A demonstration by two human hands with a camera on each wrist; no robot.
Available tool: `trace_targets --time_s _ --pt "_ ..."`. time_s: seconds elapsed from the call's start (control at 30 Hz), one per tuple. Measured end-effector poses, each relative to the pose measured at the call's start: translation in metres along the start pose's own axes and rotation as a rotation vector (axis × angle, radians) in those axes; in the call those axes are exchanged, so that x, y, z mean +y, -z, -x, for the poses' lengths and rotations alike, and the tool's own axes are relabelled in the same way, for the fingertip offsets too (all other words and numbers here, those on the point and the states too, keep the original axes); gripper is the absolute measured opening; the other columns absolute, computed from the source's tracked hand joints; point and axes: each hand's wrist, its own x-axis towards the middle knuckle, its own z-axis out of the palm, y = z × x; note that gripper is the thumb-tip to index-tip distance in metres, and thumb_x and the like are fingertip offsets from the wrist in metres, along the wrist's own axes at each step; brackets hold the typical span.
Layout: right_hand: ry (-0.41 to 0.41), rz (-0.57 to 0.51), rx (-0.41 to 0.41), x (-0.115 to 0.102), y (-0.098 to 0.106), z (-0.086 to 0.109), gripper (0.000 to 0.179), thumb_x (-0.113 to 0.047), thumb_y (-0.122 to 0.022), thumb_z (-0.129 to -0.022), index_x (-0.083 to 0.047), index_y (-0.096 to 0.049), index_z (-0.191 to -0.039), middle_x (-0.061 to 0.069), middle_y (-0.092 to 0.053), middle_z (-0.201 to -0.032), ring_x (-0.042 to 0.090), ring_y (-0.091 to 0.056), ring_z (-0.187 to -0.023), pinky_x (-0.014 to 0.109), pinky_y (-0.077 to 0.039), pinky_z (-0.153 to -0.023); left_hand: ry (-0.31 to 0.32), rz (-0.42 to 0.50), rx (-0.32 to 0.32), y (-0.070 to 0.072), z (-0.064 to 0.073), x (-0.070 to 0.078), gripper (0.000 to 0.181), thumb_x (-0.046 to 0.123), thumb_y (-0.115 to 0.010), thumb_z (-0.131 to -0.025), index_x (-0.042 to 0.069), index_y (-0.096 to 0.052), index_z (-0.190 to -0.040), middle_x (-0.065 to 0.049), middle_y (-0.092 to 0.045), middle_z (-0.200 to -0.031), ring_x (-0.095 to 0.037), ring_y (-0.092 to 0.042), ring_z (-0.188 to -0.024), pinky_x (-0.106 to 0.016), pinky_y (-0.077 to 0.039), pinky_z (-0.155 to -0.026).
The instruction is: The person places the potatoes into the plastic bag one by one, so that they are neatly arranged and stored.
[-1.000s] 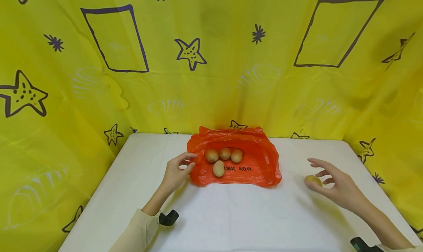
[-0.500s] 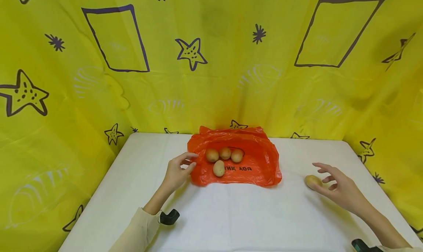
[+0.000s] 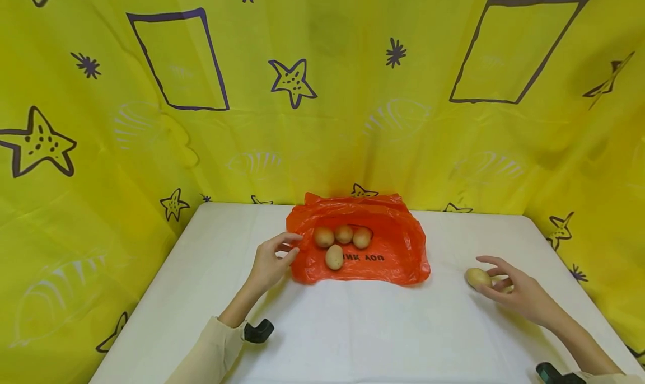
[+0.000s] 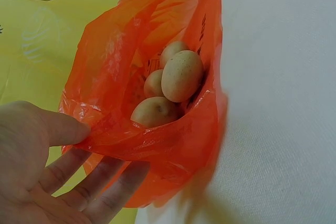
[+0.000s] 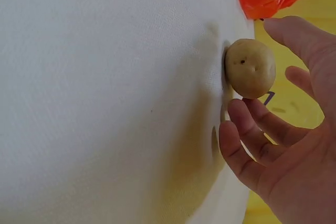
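Note:
An orange-red plastic bag (image 3: 388,266) lies with its mouth toward me, dark lettering showing inside. Several potatoes are in it, one potato (image 3: 334,257) in front of the others. At the bag's left edge, my left hand (image 3: 269,263) pinches the rim: in the left wrist view the thumb is on the inner side and the other fingers are behind the plastic. Off to the right, a single potato (image 5: 251,68) rests on the table. My right hand (image 3: 521,294) is beside it, fingers loosely bent around its near side; in the right wrist view the thumb stands apart from it.
The white-covered table (image 3: 363,328) carries the bag near its back edge. A yellow curtain (image 3: 332,137) with starfish drawings encloses the back and both sides. Dark wrist mounts (image 3: 258,331) sit on both wrists.
My right hand's fingers have come down and shifted slightly around the lone potato, which stays in nearly the same spot. The left hand and the bag look still.

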Motion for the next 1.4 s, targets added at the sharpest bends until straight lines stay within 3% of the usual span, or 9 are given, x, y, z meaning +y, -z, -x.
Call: trace_targets --time_s 0.27,0.8,1.4 --pt "-0.031 -0.035 -0.067 0.0024 -0.0009 -0.0011 0.053 -0.016 -0.079 -0.09 -0.005 -0.056 -0.136 0.012 -0.065 -0.104 0.003 -0.058 -0.074 0.024 -0.051 -0.062 0.008 0.0 0.001 -0.0007 -0.0003 -0.0004 0.026 -0.002 -0.07 -0.093 0.011 -0.075 -0.115 -0.008 -0.072 -0.113 -0.026 -0.069 -0.092 -0.024 -0.059 -0.073" --pt "-0.08 -0.035 -0.131 0.0027 -0.0001 -0.0033 0.045 -0.017 -0.076 -0.093 -0.003 -0.058 -0.133 0.01 -0.067 -0.104 0.005 -0.055 -0.073 0.024 -0.048 -0.061 0.012 0.011 0.003 -0.0013 -0.0001 -0.0018 0.026 -0.003 -0.071 -0.093 0.011 -0.075 -0.114 -0.009 -0.072 -0.111 -0.027 -0.07 -0.092 -0.022 -0.058 -0.071" --pt "-0.085 -0.012 -0.124 0.0004 0.0 -0.0053 0.041 -0.016 -0.076 -0.093 -0.005 -0.06 -0.13 0.009 -0.067 -0.102 0.006 -0.054 -0.071 0.024 -0.048 -0.061 0.017 0.008 0.005 -0.0011 0.0002 -0.002 0.026 -0.003 -0.07 -0.093 0.011 -0.075 -0.114 -0.008 -0.072 -0.113 -0.027 -0.069 -0.093 -0.022 -0.058 -0.072"
